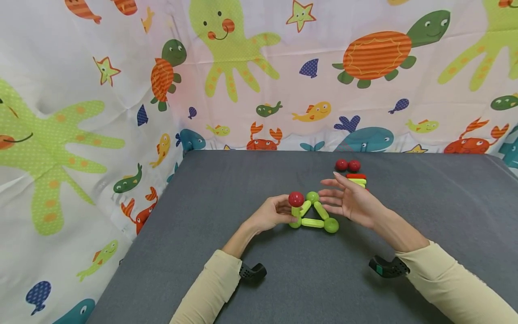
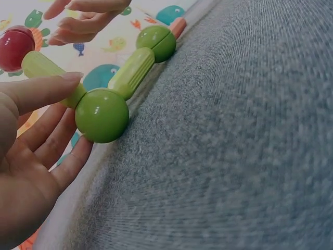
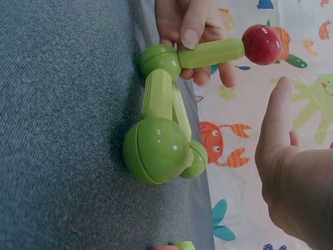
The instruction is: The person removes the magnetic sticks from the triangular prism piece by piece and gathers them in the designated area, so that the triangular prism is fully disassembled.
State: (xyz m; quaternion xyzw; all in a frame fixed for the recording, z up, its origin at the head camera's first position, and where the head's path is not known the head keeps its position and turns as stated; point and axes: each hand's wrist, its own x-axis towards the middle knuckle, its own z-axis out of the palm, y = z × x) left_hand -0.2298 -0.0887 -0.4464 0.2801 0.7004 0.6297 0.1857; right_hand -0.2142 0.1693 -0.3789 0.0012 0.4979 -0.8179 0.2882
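Observation:
A triangle of three green balls joined by green rods lies on the grey table; its near right ball (image 1: pixel 331 225) and front rod (image 1: pixel 313 223) show plainly in the head view. From the left corner ball (image 2: pixel 102 115) another green rod (image 3: pixel 213 53) rises, topped by a red ball (image 1: pixel 296 199). My left hand (image 1: pixel 272 213) holds this upright rod near its base, thumb across it and fingers behind the corner ball. Over the triangle's right side, my right hand (image 1: pixel 356 200) hovers with fingers extended and holds nothing.
Behind my right hand are two loose red balls (image 1: pixel 347 165) and a small group of red and yellow-green rods (image 1: pixel 357 181), partly hidden by that hand. A curtain (image 1: pixel 243 117) printed with sea animals hangs along the table's back and left edges.

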